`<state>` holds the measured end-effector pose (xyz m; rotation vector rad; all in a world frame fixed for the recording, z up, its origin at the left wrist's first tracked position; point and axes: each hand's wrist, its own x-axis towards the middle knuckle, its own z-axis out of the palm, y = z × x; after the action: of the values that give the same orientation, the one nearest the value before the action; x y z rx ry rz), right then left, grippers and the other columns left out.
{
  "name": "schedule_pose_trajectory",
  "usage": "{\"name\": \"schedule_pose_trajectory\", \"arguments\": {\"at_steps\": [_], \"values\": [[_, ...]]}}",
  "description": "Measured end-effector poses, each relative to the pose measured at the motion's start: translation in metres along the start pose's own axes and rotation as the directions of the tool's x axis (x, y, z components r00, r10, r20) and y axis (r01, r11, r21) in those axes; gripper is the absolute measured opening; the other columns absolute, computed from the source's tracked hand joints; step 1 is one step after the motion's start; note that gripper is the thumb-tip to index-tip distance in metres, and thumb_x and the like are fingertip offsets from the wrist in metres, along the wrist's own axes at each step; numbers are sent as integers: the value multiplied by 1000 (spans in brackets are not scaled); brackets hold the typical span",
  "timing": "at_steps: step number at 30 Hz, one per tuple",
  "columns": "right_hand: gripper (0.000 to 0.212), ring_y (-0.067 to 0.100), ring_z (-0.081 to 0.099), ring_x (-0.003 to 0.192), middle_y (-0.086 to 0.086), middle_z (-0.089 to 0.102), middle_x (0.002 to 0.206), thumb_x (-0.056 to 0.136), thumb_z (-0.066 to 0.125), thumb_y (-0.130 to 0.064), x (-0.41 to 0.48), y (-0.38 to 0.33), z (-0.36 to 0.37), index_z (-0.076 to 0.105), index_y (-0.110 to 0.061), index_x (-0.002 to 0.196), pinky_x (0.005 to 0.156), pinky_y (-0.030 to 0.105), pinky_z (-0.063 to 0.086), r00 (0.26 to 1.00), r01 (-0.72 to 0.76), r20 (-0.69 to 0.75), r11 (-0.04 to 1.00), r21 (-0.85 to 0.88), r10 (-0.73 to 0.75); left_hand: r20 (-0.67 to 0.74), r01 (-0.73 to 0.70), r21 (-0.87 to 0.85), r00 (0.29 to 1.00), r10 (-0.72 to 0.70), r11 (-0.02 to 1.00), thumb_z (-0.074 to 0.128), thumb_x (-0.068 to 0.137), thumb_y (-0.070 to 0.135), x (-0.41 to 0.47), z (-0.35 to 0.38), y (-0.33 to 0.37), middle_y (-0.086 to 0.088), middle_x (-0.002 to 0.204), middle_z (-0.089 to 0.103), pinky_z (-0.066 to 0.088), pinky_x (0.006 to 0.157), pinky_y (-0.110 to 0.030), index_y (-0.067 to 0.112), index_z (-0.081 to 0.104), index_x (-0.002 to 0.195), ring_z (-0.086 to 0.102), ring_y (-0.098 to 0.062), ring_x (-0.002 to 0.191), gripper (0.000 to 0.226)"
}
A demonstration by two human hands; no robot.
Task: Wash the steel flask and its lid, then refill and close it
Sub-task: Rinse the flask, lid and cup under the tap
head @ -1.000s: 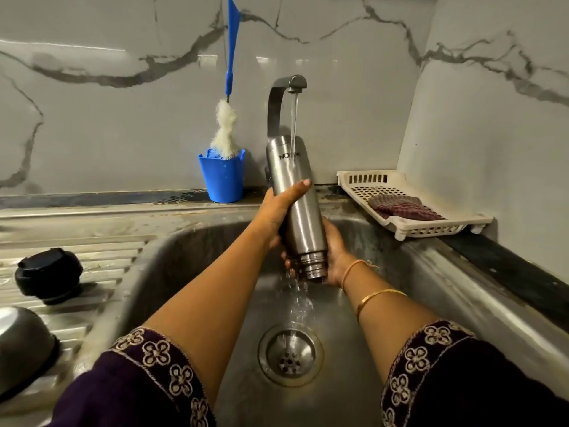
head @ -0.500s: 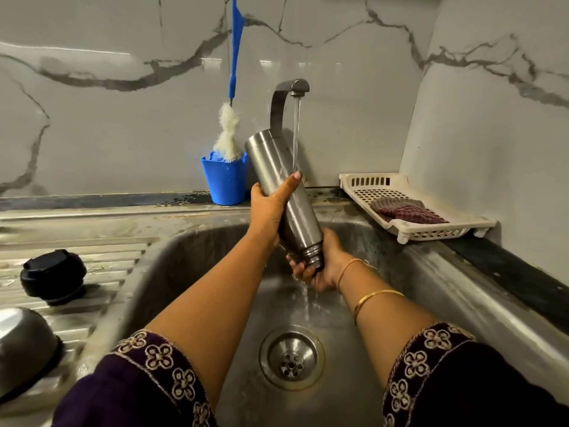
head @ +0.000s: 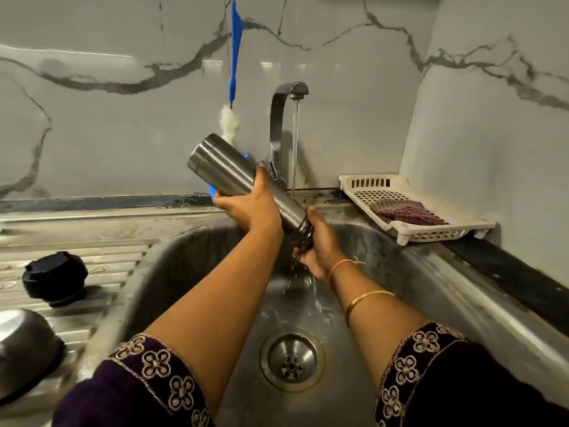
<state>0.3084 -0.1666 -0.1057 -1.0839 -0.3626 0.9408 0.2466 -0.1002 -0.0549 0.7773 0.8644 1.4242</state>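
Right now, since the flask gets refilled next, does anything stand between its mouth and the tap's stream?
Yes. The flask is tilted mouth-down over the sink, and the right hand cups that mouth. The left hand grips the body. Nothing else visible lies between flask and stream.

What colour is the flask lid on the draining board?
The lid is black; the head view shows it best.

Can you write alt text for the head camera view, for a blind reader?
A steel flask is tilted mouth-down over a sink, the left hand gripping its body, the right hand holding its neck, water spilling out. The tap runs behind; a black lid sits on the drainboard.
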Motion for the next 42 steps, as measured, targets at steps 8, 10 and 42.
{"name": "schedule_pose_trajectory", "arguments": {"at_steps": [8,10,42], "values": [[47,12,43,46,9,52,69,94,38,-50,-2,2,2,56,-7,93,34,12,32,930,-363,-83,930,-53,358,41,49,70,998,-52,996,80,70,42,4,-16,0,-5,114,53,53,87,-39,22,28,126,60,-21,92,79],[39,10,37,49,7,49,67,91,41,-47,-3,0,-2,55,-11,84,36,14,28,923,-354,-174,935,-29,344,87,6,116,996,-16,993,79,71,43,2,-20,2,-4,117,53,50,85,-36,25,24,136,58,-19,93,87],[53,31,51,111,14,53,123,79,66,-35,-14,-9,-11,49,-11,124,88,44,46,940,-193,-226,945,266,255,175,414,464,824,-539,783,80,72,35,-35,-103,35,-14,122,49,58,59,-42,17,41,132,56,-30,99,74]]}}
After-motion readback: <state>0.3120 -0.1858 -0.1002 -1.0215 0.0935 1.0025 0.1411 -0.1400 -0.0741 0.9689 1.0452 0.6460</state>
